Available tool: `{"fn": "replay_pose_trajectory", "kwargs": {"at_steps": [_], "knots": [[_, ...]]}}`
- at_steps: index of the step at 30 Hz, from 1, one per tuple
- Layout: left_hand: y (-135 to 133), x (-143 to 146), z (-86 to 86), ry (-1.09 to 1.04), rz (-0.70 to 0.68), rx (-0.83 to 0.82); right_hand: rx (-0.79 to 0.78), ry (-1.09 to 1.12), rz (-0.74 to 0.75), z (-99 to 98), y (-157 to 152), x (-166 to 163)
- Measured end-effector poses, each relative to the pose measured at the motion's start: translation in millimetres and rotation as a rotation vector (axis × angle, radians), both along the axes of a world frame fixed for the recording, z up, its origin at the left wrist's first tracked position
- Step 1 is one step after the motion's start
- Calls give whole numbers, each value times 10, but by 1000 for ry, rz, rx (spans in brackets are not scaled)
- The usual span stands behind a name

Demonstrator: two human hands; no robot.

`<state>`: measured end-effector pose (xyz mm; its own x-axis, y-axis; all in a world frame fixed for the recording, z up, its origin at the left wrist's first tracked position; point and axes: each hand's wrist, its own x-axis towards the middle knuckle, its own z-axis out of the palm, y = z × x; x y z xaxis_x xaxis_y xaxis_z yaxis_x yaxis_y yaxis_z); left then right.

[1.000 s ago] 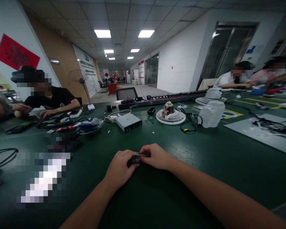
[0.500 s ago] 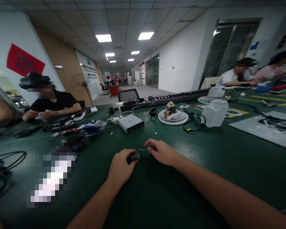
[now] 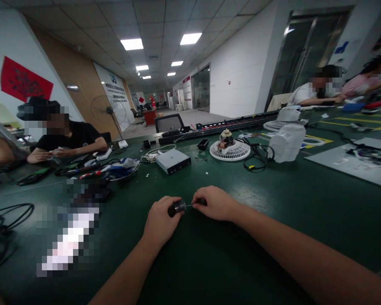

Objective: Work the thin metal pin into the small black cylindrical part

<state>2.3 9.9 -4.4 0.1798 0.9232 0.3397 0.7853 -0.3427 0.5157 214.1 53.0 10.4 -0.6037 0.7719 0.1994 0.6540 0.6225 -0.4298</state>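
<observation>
My left hand (image 3: 163,218) is closed around a small black cylinder (image 3: 179,206), whose shiny end faces right. The fingers of my right hand (image 3: 214,204) pinch a thin metal rod (image 3: 188,205) that points left. The rod's tip meets the end face of the cylinder, or lies just in front of it; I cannot tell whether it goes in. A dark part shows within my right fingers, mostly hidden. Both hands are held over the green table (image 3: 178,262).
Beyond my hands lie a grey optical drive (image 3: 173,161), a black open box (image 3: 203,144), a white fan grille with a motor (image 3: 230,150) and a white plastic housing (image 3: 287,143). Tools and a bowl (image 3: 124,171) are at left. Co-workers sit on both sides.
My right hand has brought the rod down and left, so its tip now lines up with the cylinder's end. My left hand stays nearly in place. The view has shifted slightly.
</observation>
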Motion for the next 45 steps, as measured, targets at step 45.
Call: {"fn": "replay_pose_trajectory", "kwargs": {"at_steps": [45], "knots": [[19,6,-54,-2,147,7,76,-72,-157,-147,28,-251]]}}
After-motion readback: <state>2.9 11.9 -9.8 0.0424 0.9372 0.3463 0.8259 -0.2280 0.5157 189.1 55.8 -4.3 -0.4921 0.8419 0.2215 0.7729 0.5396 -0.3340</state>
